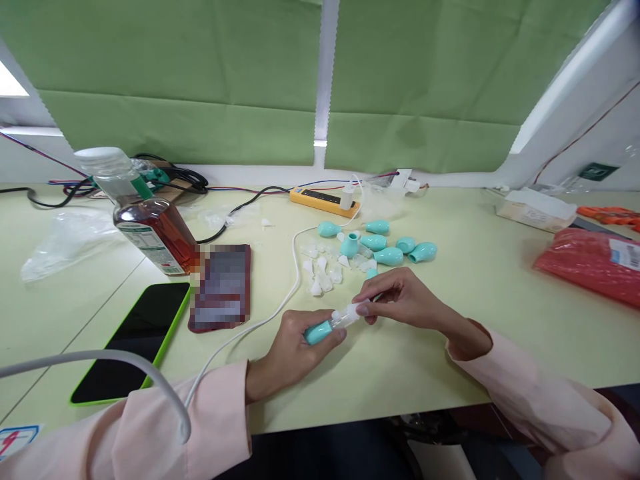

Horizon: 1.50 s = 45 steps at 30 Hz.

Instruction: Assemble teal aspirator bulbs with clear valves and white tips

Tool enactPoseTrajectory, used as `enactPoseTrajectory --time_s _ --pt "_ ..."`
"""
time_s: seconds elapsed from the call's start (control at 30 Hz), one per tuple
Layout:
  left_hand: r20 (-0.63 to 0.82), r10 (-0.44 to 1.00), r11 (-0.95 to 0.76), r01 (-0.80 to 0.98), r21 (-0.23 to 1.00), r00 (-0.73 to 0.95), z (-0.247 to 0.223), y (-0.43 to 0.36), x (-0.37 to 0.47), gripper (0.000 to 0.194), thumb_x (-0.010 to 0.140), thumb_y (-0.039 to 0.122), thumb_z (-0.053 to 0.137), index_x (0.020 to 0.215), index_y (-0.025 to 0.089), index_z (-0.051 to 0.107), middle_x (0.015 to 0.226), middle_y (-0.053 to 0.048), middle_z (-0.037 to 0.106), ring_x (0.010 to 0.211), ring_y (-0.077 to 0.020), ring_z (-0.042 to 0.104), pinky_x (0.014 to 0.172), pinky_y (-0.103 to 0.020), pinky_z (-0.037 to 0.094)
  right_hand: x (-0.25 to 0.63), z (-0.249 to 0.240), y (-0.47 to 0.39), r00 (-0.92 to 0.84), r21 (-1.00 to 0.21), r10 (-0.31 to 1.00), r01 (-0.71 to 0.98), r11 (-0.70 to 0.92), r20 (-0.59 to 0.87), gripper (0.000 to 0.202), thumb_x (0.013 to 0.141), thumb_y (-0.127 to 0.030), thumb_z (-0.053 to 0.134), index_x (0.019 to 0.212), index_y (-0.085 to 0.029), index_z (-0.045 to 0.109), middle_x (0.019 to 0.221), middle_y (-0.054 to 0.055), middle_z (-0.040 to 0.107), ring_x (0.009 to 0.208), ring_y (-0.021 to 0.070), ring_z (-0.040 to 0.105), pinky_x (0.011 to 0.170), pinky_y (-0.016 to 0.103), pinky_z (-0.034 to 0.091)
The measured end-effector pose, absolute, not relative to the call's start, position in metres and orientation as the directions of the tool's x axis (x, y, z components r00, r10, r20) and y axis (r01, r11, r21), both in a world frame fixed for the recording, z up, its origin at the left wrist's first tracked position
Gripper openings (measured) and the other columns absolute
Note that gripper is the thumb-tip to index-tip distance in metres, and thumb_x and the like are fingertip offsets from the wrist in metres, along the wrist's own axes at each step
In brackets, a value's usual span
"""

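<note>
My left hand (295, 350) is wrapped round a teal squeeze bulb (319, 332), its thumb lying along the near side. A clear plastic tube (346, 316) joins the bulb and points up to the right. At the tube's far end, my right hand (395, 300) pinches a whitish translucent tip (361, 307) between thumb and fingers. Beyond the hands lie several loose teal squeeze bulbs (389, 257), one of them standing with its opening up (352, 245). Small clear and white plastic parts (324, 273) are heaped to their left.
A black phone in a green case (133, 340), a red-cased phone (223, 287) and a bottle of amber liquid (155, 233) stand on the left. A white cable (295, 267) runs from the yellow power strip (325, 201) past my left arm. A red plastic package (590, 267) lies right.
</note>
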<state>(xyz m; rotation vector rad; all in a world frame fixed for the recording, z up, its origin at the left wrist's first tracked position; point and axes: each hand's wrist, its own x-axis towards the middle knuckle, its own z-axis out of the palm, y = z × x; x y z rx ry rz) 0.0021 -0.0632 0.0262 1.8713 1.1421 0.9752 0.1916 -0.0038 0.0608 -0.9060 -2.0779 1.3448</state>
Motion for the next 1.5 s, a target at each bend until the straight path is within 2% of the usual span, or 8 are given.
enactPoseTrajectory --time_s 0.23,0.87,1.03,1.17,1.23,1.3,1.4,1.5 --pt "0.257 0.913 -0.371 0.385 0.845 0.317 0.025 -0.064 0.001 0.021 0.077 0.029 0.049 0.07 0.012 0.059 0.055 0.003 0.043 0.051 -0.0076 0.033 0.049 -0.019 0.028 0.191 0.056 -0.002 -0.68 -0.981 0.732 0.162 0.108 -0.031 0.014 0.063 -0.019 0.066 0.075 -0.013 0.068 0.063 0.005 0.066 0.056 0.0139 0.062 0.056 0.026 0.052" --pt "0.282 0.868 -0.446 0.39 0.806 0.41 0.026 -0.068 0.001 0.023 0.081 0.028 0.044 0.085 0.014 0.062 0.062 0.0 0.054 0.053 -0.0095 0.041 0.052 -0.021 0.034 0.187 0.053 -0.001 -0.755 -0.988 0.65 0.15 0.043 -0.086 0.011 0.061 -0.02 0.067 0.07 -0.012 0.067 0.06 0.004 0.064 0.052 0.0119 0.06 0.053 0.025 0.051" --pt "0.272 0.894 -0.396 0.343 0.852 0.356 0.03 -0.066 0.001 0.022 0.079 0.029 0.046 0.091 0.016 0.06 0.071 0.0 0.061 0.06 -0.0114 0.051 0.057 -0.021 0.039 0.174 0.052 -0.015 -0.52 -0.975 0.846 0.101 0.2 0.119 0.012 0.061 -0.025 0.067 0.062 -0.013 0.066 0.048 0.001 0.059 0.04 0.0092 0.053 0.039 0.02 0.045" --pt "0.325 0.864 -0.45 0.299 0.841 0.385 0.028 -0.069 -0.002 0.047 0.077 0.029 0.05 0.121 0.02 0.038 0.11 -0.007 0.054 0.093 -0.0197 0.051 0.079 -0.031 0.041 0.188 0.066 -0.007 -0.281 -0.894 0.88 0.126 0.43 0.383 0.012 0.066 -0.026 0.062 0.058 -0.017 0.064 0.049 -0.001 0.056 0.036 0.0065 0.045 0.032 0.019 0.035" --pt "0.327 0.87 -0.444 0.295 0.846 0.37 0.024 -0.069 -0.003 0.051 0.079 0.027 0.046 0.127 0.022 0.028 0.121 -0.009 0.046 0.102 -0.0207 0.047 0.085 -0.035 0.039 0.213 0.077 0.011 0.006 -0.819 0.833 0.183 0.543 0.554 0.011 0.068 -0.025 0.06 0.059 -0.02 0.063 0.05 -0.002 0.054 0.037 0.006 0.041 0.032 0.02 0.03" --pt "0.303 0.887 -0.415 0.312 0.855 0.349 0.021 -0.067 -0.002 0.044 0.082 0.025 0.041 0.124 0.023 0.031 0.12 -0.008 0.046 0.102 -0.0193 0.046 0.084 -0.035 0.04 0.246 0.087 0.035 0.277 -0.68 0.623 0.361 0.638 0.732 0.013 0.069 -0.028 0.059 0.057 -0.023 0.061 0.05 -0.003 0.048 0.041 0.0075 0.04 0.039 0.023 0.032" --pt "0.313 0.882 -0.431 0.338 0.837 0.352 0.019 -0.065 0.0 0.034 0.081 0.021 0.042 0.115 0.022 0.04 0.114 -0.007 0.049 0.099 -0.0174 0.048 0.083 -0.033 0.042 0.302 0.089 0.072 0.338 -0.538 0.444 0.696 0.475 0.83 0.017 0.074 -0.036 0.051 0.067 -0.025 0.062 0.051 -0.001 0.046 0.05 0.0134 0.047 0.05 0.029 0.037" --pt "0.357 0.853 -0.488 0.342 0.803 0.381 0.019 -0.063 0.001 0.028 0.08 0.016 0.043 0.107 0.021 0.046 0.108 -0.006 0.051 0.1 -0.0169 0.047 0.081 -0.03 0.043 0.347 0.076 0.097 0.289 -0.448 0.531 0.872 0.197 0.796 0.027 0.076 -0.043 0.043 0.072 -0.022 0.06 0.059 0.0 0.054 0.061 0.0178 0.054 0.061 0.035 0.04"
